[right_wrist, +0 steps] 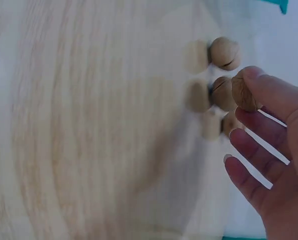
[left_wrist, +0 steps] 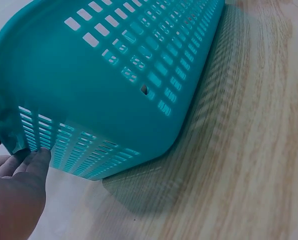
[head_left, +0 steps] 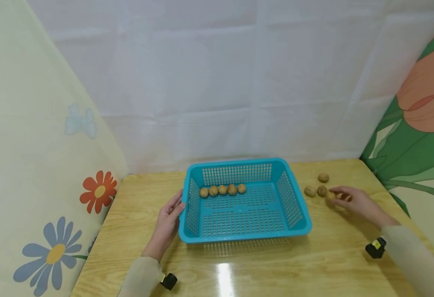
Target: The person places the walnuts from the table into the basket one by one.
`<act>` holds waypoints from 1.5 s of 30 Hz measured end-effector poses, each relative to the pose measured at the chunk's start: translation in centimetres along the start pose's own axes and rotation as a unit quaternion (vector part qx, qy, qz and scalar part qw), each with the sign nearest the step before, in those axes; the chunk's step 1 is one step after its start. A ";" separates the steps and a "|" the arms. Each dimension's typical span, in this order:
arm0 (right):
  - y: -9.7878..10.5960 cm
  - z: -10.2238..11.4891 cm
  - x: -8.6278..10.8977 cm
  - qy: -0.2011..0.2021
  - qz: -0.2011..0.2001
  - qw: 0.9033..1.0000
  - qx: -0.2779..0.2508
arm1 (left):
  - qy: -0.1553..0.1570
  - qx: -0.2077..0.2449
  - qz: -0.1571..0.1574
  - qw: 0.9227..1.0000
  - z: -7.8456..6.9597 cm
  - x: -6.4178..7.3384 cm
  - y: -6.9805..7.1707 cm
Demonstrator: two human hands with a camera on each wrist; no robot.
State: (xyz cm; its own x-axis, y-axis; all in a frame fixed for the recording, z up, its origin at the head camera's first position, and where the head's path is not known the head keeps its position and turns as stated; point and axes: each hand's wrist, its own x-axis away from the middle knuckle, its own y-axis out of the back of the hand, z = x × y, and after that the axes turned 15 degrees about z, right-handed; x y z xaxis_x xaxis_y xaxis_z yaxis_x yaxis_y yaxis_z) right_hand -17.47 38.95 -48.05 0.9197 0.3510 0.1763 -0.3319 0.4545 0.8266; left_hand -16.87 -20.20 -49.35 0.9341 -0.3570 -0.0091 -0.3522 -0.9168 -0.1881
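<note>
A blue plastic basket point(head_left: 239, 239) with slotted walls stands on the table, a row of several walnuts point(head_left: 222, 189) along the back of its floor. My left hand point(head_left: 166, 225) grips the basket's left rim, its fingers point(left_wrist: 36, 162) hooked beneath the lip. To the right of the basket, my right hand point(head_left: 359, 204) pinches a walnut point(right_wrist: 245, 92) between thumb and forefinger, while the other fingers point(right_wrist: 254, 145) stay spread. Three more walnuts point(head_left: 310, 191) lie on the tabletop just beyond and left of the right fingertips.
The wooden table point(head_left: 142, 198) backs onto a white cloth point(head_left: 187, 82). Patterned panels close it in, with a flower-printed one point(head_left: 46, 177) at left and a leafy one point(head_left: 417, 156) at right. Each wrist carries a small black camera point(head_left: 376, 248).
</note>
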 end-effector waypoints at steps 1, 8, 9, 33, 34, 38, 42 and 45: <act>0.1 0.4 0.0 0.001 -0.002 1.000 0.001 | 0.001 0.000 -0.001 1.000 0.0 0.1 0.0; 1.2 3.3 0.0 0.016 -0.016 1.000 0.011 | 0.005 -0.001 -0.005 1.000 -0.2 0.4 0.0; 1.4 3.7 0.0 0.019 -0.017 1.000 0.009 | 0.006 -0.001 -0.005 1.000 -0.2 0.4 0.1; 3.1 13.6 -5.5 0.076 0.039 0.996 0.034 | 0.009 -0.011 0.003 1.000 -0.3 0.2 0.1; 3.0 13.9 -5.8 0.084 0.041 0.995 0.036 | 0.010 -0.012 0.003 1.000 -0.3 0.2 0.0; 2.3 15.4 -7.4 0.127 0.050 0.990 0.046 | 0.008 -0.011 0.005 1.000 -0.2 0.1 0.0; 1.4 16.7 -9.0 0.150 0.071 0.985 0.041 | 0.003 -0.010 0.005 1.000 -0.2 0.1 0.0; 0.6 17.7 -10.3 0.162 0.086 0.982 0.034 | 0.001 -0.008 0.002 1.000 -0.2 0.0 -0.1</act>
State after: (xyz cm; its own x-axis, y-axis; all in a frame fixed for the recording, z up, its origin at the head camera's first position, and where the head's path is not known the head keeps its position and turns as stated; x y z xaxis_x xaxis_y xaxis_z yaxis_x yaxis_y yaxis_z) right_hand -23.42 21.14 -39.96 0.7322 0.6652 0.1465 -0.4524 0.3142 0.8346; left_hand -16.82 -20.18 -49.19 0.9323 -0.3615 -0.0087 -0.3575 -0.9179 -0.1724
